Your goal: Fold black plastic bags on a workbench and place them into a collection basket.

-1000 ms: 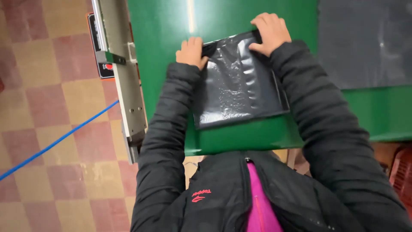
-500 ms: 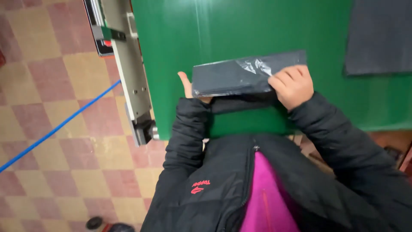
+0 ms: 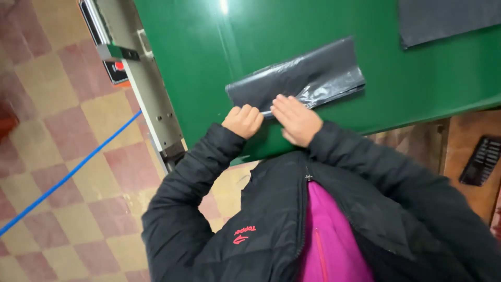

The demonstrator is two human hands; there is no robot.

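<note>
A folded black bag (image 3: 297, 78) is laid flat on the green table (image 3: 417, 83), close to the table's near edge and tilted, with its right end raised toward the far side. The plastic is glossy and wrinkled.

The left hand (image 3: 242, 121) is placed at the near left corner of the bag. Its fingers are curled into a loose fist, with the knuckles set against the bag's near edge; whether plastic is gripped inside the fist cannot be told.

The right hand (image 3: 296, 119) is positioned just right of the left hand. It is held flat and released, with the fingertips pressed onto the near edge of the bag, about midway along it. Nothing is grasped by this hand.

A second dark sheet (image 3: 449, 21) is seen on the table, well beyond the bag, at the far right. A grey metal rail (image 3: 151, 99) with a red button (image 3: 119, 66) is mounted along the table's left side. A blue line (image 3: 68, 175) is marked on the checkered floor (image 3: 57, 104), left of the rail
</note>
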